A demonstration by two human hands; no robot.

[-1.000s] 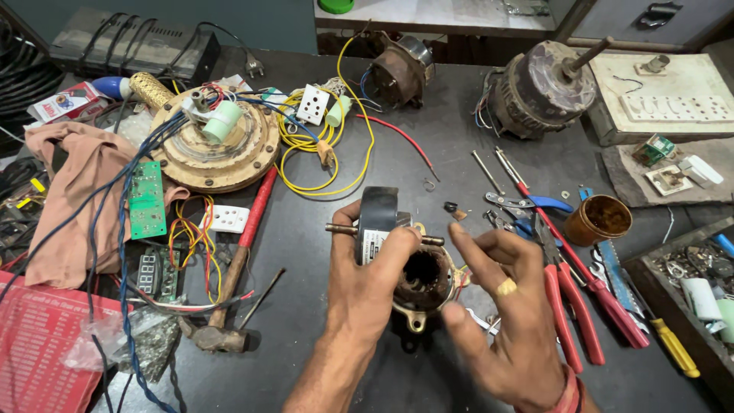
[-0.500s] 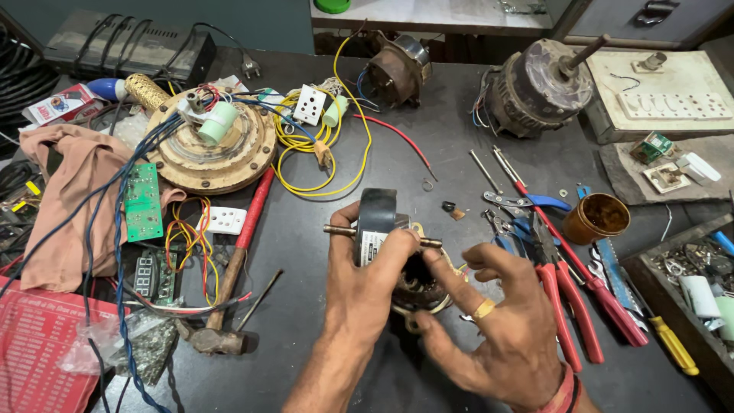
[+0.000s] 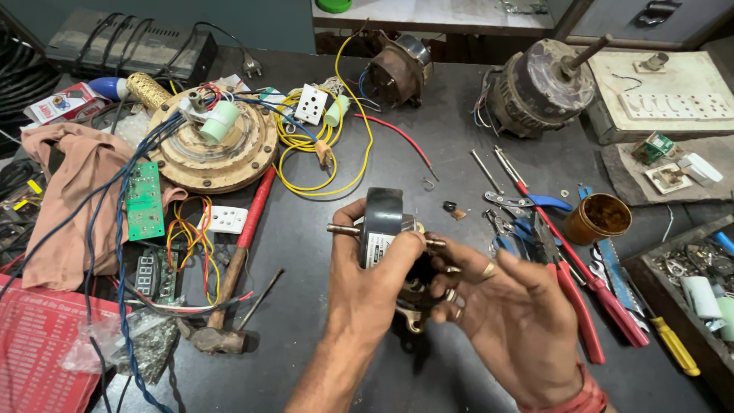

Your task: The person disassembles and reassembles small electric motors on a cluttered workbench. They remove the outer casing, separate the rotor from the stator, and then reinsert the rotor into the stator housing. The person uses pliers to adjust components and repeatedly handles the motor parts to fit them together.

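Observation:
My left hand (image 3: 365,284) grips a small black electric motor (image 3: 381,216) with a metal shaft sticking out to the left. It holds the motor above the dark workbench (image 3: 321,252) at centre. My right hand (image 3: 505,313), a gold ring on one finger, is cupped against the motor's right side. Its fingertips touch a brass-coloured housing part (image 3: 413,315) that hangs under the motor. That part is mostly hidden by both hands.
A hammer with a red handle (image 3: 237,260) lies left of my hands. Pliers and screwdrivers (image 3: 566,260) lie to the right beside a brown tin (image 3: 598,217). At the back are a round fan motor (image 3: 206,145), yellow wires (image 3: 321,153), two other motors and a green circuit board (image 3: 144,200).
My right hand has slid from under the housing to the motor's right side, palm turned up. The round opening of the brass housing is now covered. My left hand kept its grip.

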